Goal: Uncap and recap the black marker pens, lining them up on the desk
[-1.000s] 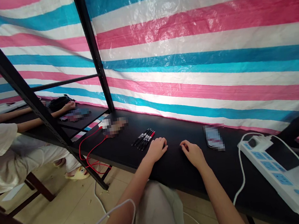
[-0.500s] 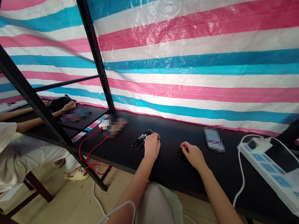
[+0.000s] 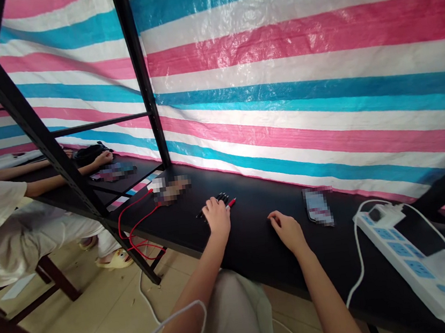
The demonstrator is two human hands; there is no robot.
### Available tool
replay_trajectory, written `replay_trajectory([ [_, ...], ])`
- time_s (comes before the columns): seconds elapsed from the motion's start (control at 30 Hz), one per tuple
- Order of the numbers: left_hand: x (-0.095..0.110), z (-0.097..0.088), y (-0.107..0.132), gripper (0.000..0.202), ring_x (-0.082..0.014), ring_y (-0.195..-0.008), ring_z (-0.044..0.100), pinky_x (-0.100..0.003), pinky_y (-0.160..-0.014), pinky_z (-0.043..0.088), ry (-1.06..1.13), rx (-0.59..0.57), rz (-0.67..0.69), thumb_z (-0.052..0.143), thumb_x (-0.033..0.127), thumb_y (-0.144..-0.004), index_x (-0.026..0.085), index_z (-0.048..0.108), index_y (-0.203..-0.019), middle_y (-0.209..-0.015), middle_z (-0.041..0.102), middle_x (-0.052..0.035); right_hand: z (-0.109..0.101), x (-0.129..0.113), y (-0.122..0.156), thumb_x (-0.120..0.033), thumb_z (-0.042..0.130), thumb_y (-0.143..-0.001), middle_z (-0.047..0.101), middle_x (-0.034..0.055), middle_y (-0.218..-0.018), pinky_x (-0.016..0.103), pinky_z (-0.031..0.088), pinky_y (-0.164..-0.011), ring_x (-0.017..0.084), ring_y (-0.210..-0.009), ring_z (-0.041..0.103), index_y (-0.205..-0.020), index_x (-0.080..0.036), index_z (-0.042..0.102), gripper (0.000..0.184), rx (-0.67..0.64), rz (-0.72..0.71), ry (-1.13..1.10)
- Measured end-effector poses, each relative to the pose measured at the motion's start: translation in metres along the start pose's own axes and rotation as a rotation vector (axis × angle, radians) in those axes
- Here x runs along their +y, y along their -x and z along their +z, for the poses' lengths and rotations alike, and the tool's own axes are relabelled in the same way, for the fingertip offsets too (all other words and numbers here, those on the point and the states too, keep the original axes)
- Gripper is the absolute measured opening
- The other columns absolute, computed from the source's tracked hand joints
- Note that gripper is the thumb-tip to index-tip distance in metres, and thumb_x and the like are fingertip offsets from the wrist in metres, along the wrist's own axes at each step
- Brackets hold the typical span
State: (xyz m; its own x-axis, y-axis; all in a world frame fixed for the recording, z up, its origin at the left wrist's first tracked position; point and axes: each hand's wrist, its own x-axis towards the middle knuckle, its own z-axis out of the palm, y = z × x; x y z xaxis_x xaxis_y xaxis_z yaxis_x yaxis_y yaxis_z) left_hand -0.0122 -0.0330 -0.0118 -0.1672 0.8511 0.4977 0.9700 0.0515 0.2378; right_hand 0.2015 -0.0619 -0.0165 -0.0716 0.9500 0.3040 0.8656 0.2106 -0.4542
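My left hand lies over a bundle of black pens on the black table, fingers spread across them and covering most of their length. A red pen pokes out just right of that hand, its near end hidden by the fingers. Further right, my right hand rests on the tabletop with its fingers loosely curled and nothing visible in them. A pixelated phone lies beyond it to the right.
A white power strip with plugs and white cables runs along the right side. Left of the pens sits a blurred item with a red cable. Black frame posts divide off another person's arm. A striped tarp hangs behind.
My left hand has shifted slightly left onto the black pens, and the red pen has come into view at its right. My right hand has stayed in place.
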Motion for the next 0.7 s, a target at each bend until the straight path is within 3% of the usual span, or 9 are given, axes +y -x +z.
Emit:
replay_trajectory([
  [0.17,0.006,-0.008,0.000,0.024,-0.0233,-0.091,0.042,-0.039,-0.080,0.029,0.169,0.019,0.071,0.043,0.038,-0.084,0.020,0.058,-0.080,-0.093,0.051,-0.0080,-0.001,0.001,-0.001,-0.036,0.041,-0.079,0.059,-0.0002,-0.062,0.026,0.032,-0.054,0.017,-0.059,0.053,-0.083,-0.026,0.061,0.022,0.022,0.045,-0.159],
  [0.3,0.012,-0.016,0.002,0.023,-0.0180,-0.088,0.045,-0.034,-0.083,0.028,0.373,0.045,0.236,0.038,0.038,-0.087,0.022,0.055,-0.089,-0.090,0.057,-0.0035,-0.002,0.001,-0.006,-0.044,0.045,-0.077,0.056,-0.0006,-0.059,0.025,0.033,-0.049,0.013,-0.048,0.047,-0.092,-0.023,0.063,0.031,-0.008,0.098,-0.559],
  [0.47,0.019,-0.015,0.006,0.021,-0.0155,-0.086,0.047,-0.031,-0.079,0.029,0.457,-0.020,0.499,0.042,0.037,-0.086,0.021,0.056,-0.087,-0.084,0.060,-0.0012,-0.004,0.000,-0.010,-0.048,0.050,-0.074,0.061,0.0034,-0.078,0.023,0.034,-0.044,0.010,-0.050,0.047,-0.113,-0.020,0.057,0.048,-0.101,0.161,-0.972],
  [0.57,0.021,-0.013,0.007,0.022,-0.0149,-0.085,0.047,-0.030,-0.076,0.030,0.455,-0.031,0.601,0.042,0.037,-0.086,0.020,0.056,-0.085,-0.084,0.060,-0.0012,-0.003,0.001,-0.011,-0.048,0.053,-0.074,0.062,0.0051,-0.085,0.022,0.037,-0.045,0.009,-0.053,0.049,-0.114,-0.021,0.057,0.049,-0.101,0.173,-1.043],
  [0.7,0.022,-0.012,0.006,0.021,-0.0143,-0.083,0.046,-0.030,-0.074,0.031,0.441,-0.030,0.647,0.042,0.035,-0.086,0.020,0.056,-0.085,-0.083,0.060,-0.0008,0.002,0.003,-0.011,-0.047,0.058,-0.069,0.064,0.0056,-0.080,0.021,0.033,-0.041,0.009,-0.051,0.047,-0.103,-0.019,0.064,0.044,-0.059,0.185,-1.030],
])
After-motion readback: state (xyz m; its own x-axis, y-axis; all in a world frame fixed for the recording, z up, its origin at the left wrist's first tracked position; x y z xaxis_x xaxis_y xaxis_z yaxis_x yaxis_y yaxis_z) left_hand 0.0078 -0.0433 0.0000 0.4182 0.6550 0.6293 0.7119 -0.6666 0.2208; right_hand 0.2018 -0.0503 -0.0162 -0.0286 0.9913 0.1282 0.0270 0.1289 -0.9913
